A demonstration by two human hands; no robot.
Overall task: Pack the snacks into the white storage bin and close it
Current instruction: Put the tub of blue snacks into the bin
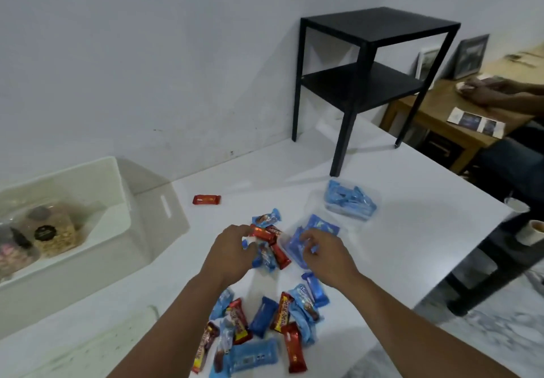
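Observation:
The white storage bin (pixel 153 201) stands open at the left of the white table, with clear jars of snacks (pixel 56 235) inside. Several red and blue wrapped snack bars (pixel 265 319) lie scattered at the table's front. My left hand (pixel 232 251) curls over a small cluster of red and blue bars (pixel 270 248), fingers closing on them. My right hand (pixel 323 252) rests on a clear pack of blue snacks (pixel 297 245), fingers bent around it. A lone red bar (pixel 206 199) lies near the bin. Another clear tub of blue packets (pixel 350 201) sits further back.
A black two-shelf side table (pixel 371 83) stands on the table at the back right. A white lid-like panel (pixel 97 345) lies at the front left. To the right is a wooden table (pixel 459 130) with another person's hands, and cups (pixel 532 230) stand beyond the table's right edge.

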